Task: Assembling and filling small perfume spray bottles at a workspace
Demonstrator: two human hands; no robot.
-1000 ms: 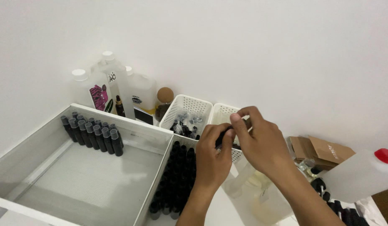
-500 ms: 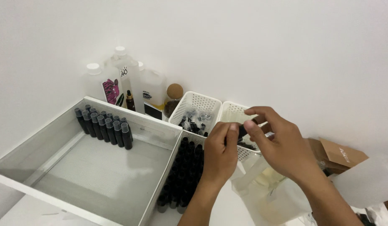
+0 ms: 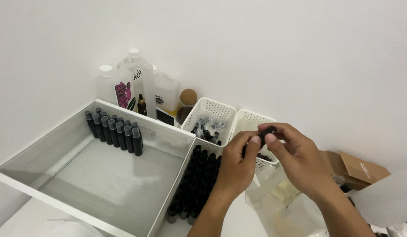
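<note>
So my left hand (image 3: pixel 236 164) gripped a small black bottle (image 3: pixel 256 142) over the white baskets (image 3: pixel 252 123) while my right hand (image 3: pixel 295 158) pinched its cap (image 3: pixel 268 131), with only a dozen-ish finished in the tray (image 3: pixel 58 149) and loads waiting.

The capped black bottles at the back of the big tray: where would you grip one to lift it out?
Pinch one of the capped black bottles by its grey cap, coming straight down from above. They stand upright, packed side by side against the tray wall, so only the tops look free.
</note>
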